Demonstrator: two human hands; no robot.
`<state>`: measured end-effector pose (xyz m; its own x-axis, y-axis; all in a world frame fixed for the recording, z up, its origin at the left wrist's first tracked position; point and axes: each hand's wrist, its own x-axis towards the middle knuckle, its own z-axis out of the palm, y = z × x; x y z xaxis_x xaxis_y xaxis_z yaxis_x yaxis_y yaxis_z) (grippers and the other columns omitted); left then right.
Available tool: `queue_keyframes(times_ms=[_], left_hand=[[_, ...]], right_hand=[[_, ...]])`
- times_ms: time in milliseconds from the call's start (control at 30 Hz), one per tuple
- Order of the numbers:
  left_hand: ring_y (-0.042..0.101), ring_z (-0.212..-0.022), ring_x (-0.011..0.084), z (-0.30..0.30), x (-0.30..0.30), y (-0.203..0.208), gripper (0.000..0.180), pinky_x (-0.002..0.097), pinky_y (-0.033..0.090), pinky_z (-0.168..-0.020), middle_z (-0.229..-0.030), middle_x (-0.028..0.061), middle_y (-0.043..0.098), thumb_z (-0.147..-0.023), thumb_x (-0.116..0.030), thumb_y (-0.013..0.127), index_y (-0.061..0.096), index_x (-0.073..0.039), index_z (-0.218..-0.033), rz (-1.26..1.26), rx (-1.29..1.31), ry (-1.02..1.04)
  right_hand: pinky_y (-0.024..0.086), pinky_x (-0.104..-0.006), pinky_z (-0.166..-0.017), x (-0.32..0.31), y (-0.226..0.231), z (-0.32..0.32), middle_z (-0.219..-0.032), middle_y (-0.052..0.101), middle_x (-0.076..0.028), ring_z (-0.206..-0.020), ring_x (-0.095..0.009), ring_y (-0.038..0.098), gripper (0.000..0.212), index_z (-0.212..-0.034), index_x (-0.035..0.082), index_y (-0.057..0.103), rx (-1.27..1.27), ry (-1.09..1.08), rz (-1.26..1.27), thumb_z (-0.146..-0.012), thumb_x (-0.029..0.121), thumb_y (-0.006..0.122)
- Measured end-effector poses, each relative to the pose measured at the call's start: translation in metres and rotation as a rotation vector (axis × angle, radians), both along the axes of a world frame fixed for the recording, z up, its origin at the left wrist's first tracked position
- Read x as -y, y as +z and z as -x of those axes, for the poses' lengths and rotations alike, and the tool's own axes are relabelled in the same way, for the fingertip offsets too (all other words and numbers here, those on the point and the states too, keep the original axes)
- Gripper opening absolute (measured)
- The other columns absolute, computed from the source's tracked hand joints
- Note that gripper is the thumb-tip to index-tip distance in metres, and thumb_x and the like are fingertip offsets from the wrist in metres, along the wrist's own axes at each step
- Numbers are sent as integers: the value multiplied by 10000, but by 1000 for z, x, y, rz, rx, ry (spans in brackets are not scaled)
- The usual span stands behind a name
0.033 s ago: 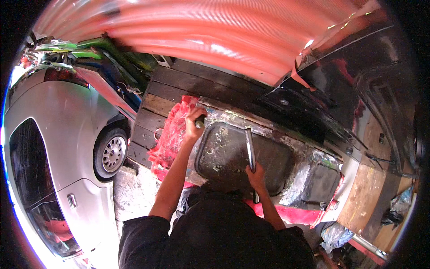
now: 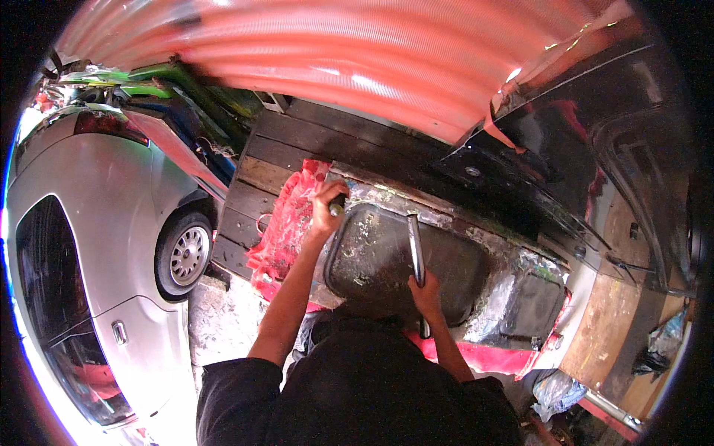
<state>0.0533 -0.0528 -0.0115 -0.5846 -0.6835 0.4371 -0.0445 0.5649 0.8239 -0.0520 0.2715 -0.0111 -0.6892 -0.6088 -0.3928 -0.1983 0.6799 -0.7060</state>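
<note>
I see the dark panel (image 2: 394,260) lying flat on the bench (image 2: 297,141), centre of view. Left hand (image 2: 327,208) is clenched on a small dark tool (image 2: 338,202) at the panel's far-left corner. Right hand (image 2: 425,291) grasps a long metal bar (image 2: 416,253) at its near end; bar runs far across the panel. Red cloth (image 2: 286,223) sits left of panel, touching it. Silver car (image 2: 97,245) stands well left. No containers I can make out w/ contents.
</note>
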Motion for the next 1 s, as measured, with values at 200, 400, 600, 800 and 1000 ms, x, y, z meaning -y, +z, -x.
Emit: queue_keyframes(times_ms=[200,400,600,800,1000], left_hand=[[550,-964,294,19,-17,11,348,374,405,-827,-1024,92,644,-525,15,646,602,-71,-860,34,167,-284],[546,-943,311,-37,40,-44,309,381,412,-828,-1042,97,650,-553,16,655,614,-63,-849,91,117,-119],[554,-928,309,-16,42,2,280,398,416,-836,-978,109,635,-564,-3,668,605,-51,-832,116,34,-113],[575,-942,289,6,-1,-1,320,385,397,-860,-966,107,644,-522,41,620,591,-45,-829,21,49,-237],[588,-834,191,-5,34,-48,252,314,468,-771,-851,78,624,-633,90,502,613,-11,-836,-368,-304,17]], right_hand=[[491,-456,-783,14,9,0,-931,648,-240,-866,-394,637,407,-1068,-38,606,10,-4,-5,-847,299,666],[455,-405,-635,7,-9,-6,-745,585,-138,-683,-266,564,287,-949,-14,597,-47,-26,68,-848,244,672],[473,-402,-625,4,9,-2,-736,617,-147,-653,-272,589,294,-970,-6,622,-12,-68,30,-845,255,678],[468,-401,-620,10,3,-8,-728,610,-148,-636,-258,573,299,-945,-3,622,-43,-95,24,-842,271,680],[457,-399,-597,0,-20,-8,-709,597,-132,-623,-242,563,294,-948,-4,620,32,-176,17,-842,264,677]])
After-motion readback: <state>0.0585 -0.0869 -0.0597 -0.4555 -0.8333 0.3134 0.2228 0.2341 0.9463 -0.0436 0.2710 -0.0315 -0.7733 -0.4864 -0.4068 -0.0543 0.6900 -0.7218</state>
